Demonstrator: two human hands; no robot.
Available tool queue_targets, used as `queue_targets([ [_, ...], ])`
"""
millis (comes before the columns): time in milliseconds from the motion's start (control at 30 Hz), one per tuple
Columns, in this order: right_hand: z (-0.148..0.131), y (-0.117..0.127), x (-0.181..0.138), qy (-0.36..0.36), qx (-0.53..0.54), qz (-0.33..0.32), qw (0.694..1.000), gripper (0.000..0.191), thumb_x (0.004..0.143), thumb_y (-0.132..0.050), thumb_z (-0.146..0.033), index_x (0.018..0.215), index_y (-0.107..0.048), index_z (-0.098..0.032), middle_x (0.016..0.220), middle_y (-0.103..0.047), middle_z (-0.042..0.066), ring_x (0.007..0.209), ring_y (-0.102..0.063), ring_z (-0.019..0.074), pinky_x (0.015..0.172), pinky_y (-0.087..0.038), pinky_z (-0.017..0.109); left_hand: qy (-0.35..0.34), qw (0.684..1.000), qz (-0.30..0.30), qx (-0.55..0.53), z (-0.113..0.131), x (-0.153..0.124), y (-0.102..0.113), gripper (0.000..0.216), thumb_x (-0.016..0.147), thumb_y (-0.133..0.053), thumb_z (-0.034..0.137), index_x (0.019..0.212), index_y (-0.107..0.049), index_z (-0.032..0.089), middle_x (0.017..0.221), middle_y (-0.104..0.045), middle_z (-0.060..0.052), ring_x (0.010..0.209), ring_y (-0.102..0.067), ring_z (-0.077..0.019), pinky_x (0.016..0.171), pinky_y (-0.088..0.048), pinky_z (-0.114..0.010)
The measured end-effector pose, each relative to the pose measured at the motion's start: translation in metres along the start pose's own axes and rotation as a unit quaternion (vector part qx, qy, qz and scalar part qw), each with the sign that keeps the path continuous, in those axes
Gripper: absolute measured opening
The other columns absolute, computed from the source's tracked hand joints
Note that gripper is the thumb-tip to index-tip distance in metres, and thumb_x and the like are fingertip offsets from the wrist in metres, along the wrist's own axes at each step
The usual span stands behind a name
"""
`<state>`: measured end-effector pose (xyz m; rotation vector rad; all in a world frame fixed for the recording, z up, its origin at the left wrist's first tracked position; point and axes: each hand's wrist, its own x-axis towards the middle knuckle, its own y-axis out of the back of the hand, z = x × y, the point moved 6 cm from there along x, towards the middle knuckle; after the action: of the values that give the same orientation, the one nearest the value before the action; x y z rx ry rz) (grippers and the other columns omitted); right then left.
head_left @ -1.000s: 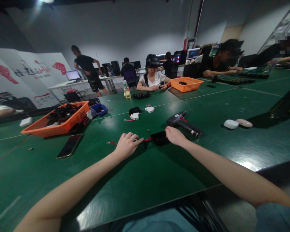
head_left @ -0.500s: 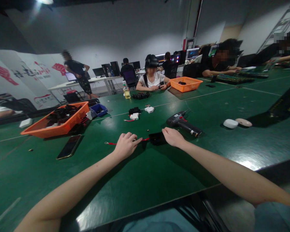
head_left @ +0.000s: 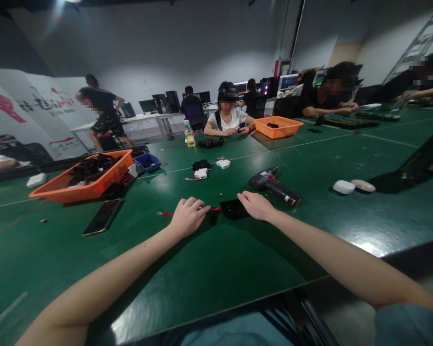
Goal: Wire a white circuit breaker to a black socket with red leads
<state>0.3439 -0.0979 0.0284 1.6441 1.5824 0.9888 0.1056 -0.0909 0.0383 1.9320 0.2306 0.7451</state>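
My left hand [head_left: 190, 214] is closed on a red cable [head_left: 166, 214], whose ring terminal sticks out to the left. The cable's other end runs right to a black box-shaped part [head_left: 233, 209] just above the table. Around the right end of that part, my right hand [head_left: 255, 205] is closed, its fingers partly hidden behind it. Beyond the right hand lies a black cordless screwdriver [head_left: 274, 185]. A tiny brass-coloured piece [head_left: 222, 194] rests just past the black part. Farther off are white connectors [head_left: 201, 173] with a short red lead.
On the left stand an orange basket [head_left: 54, 192] of dark parts, a small blue bin [head_left: 147, 168] and a phone [head_left: 103, 217]. Two small rounded cases, one a white case [head_left: 344, 187], lie right. Across the green table [head_left: 216, 269] a person sits near a bottle [head_left: 189, 137].
My right hand and the black part have shifted slightly left. My left hand keeps its grip on the red cable. In the background, a standing person has moved.
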Motion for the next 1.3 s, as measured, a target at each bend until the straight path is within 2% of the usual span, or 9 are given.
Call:
queue_targets([
  [233, 0.003, 0.004, -0.004, 0.028, 0.058, -0.018, 0.998, 0.068, 0.1, -0.014, -0.063, 0.091, -0.067, -0.02, 0.085, -0.07, 0.008, 0.081, -0.064, 0.0247, 0.07, -0.04, 0.031, 0.032, 0.999, 0.034, -0.019, -0.002, 0.001, 0.0, 0.023, 0.098, -0.047, 0.028, 0.104, -0.068, 0.023, 0.1, -0.067, -0.006, 0.096, -0.055, -0.0215, 0.08, -0.037, -0.04],
  [367, 0.005, 0.006, -0.001, 0.05, 0.071, 0.001, 0.996, 0.061, 0.102, -0.019, -0.057, 0.105, -0.068, -0.022, 0.104, -0.071, 0.008, 0.098, -0.064, 0.0251, 0.083, -0.043, 0.033, 0.027, 0.998, 0.049, 0.001, -0.001, 0.0, 0.004, 0.021, 0.097, -0.047, 0.026, 0.102, -0.068, 0.022, 0.098, -0.066, -0.006, 0.096, -0.057, -0.0222, 0.093, -0.034, -0.047],
  [467, 0.004, 0.012, 0.006, 0.08, 0.049, 0.029, 0.995, 0.051, 0.103, -0.026, -0.051, 0.102, -0.068, -0.021, 0.106, -0.07, 0.008, 0.1, -0.063, 0.0233, 0.088, -0.044, 0.033, 0.018, 0.999, 0.047, 0.014, -0.001, -0.003, 0.004, 0.02, 0.096, -0.048, 0.025, 0.1, -0.067, 0.021, 0.097, -0.065, -0.007, 0.096, -0.056, -0.0231, 0.095, -0.033, -0.047],
  [567, 0.004, 0.016, 0.023, 0.083, 0.013, 0.022, 0.996, 0.035, 0.098, -0.042, -0.042, 0.101, -0.067, -0.018, 0.1, -0.071, 0.008, 0.089, -0.064, 0.0217, 0.081, -0.046, 0.032, 0.017, 0.999, 0.041, 0.019, -0.003, -0.005, 0.002, 0.019, 0.095, -0.049, 0.025, 0.1, -0.066, 0.019, 0.097, -0.064, -0.008, 0.096, -0.054, -0.024, 0.089, -0.036, -0.043],
  [700, -0.01, 0.012, 0.059, 0.112, -0.019, -0.042, 0.993, 0.024, 0.094, -0.05, -0.032, 0.1, -0.067, -0.017, 0.099, -0.072, 0.007, 0.087, -0.064, 0.0195, 0.079, -0.048, 0.03, 0.017, 0.999, 0.03, 0.015, -0.004, -0.007, 0.002, 0.021, 0.095, -0.046, 0.024, 0.099, -0.066, 0.019, 0.098, -0.063, -0.009, 0.096, -0.052, -0.0249, 0.084, -0.036, -0.042],
  [900, -0.053, -0.023, 0.108, 0.158, -0.061, -0.142, 0.975, 0.023, 0.083, -0.068, -0.038, 0.093, -0.071, -0.017, 0.087, -0.073, 0.004, 0.075, -0.064, 0.0161, 0.069, -0.047, 0.025, 0.019, 1.0, 0.02, 0.008, -0.004, -0.007, 0.003, 0.021, 0.094, -0.047, 0.023, 0.1, -0.067, 0.019, 0.098, -0.062, -0.011, 0.095, -0.051, -0.0254, 0.081, -0.035, -0.042],
  [1000, -0.057, -0.035, 0.117, 0.154, -0.092, -0.143, 0.973, 0.016, 0.078, -0.073, -0.031, 0.085, -0.071, -0.017, 0.075, -0.07, 0.001, 0.065, -0.06, 0.0139, 0.062, -0.043, 0.023, 0.018, 1.0, 0.021, 0.012, -0.005, -0.008, 0.003, 0.021, 0.095, -0.046, 0.024, 0.099, -0.067, 0.019, 0.098, -0.062, -0.011, 0.094, -0.051, -0.0253, 0.08, -0.035, -0.041],
  [1133, -0.032, -0.007, 0.109, 0.131, -0.108, -0.083, 0.982, 0.005, 0.081, -0.064, -0.02, 0.082, -0.068, -0.018, 0.078, -0.07, 0.003, 0.069, -0.061, 0.0146, 0.065, -0.043, 0.023, 0.017, 1.0, 0.019, 0.012, -0.006, -0.008, 0.001, 0.022, 0.095, -0.046, 0.024, 0.099, -0.067, 0.019, 0.098, -0.062, -0.011, 0.093, -0.051, -0.0251, 0.078, -0.035, -0.04],
  [1300, 0.015, 0.052, 0.058, 0.098, -0.058, 0.037, 0.993, 0.018, 0.092, -0.051, -0.03, 0.096, -0.062, -0.017, 0.087, -0.069, 0.007, 0.074, -0.062, 0.0177, 0.068, -0.048, 0.028, 0.02, 1.0, 0.014, 0.003, -0.005, -0.006, 0.002, 0.023, 0.096, -0.045, 0.023, 0.101, -0.066, 0.019, 0.099, -0.062, -0.011, 0.095, -0.051, -0.0251, 0.078, -0.034, -0.041],
])
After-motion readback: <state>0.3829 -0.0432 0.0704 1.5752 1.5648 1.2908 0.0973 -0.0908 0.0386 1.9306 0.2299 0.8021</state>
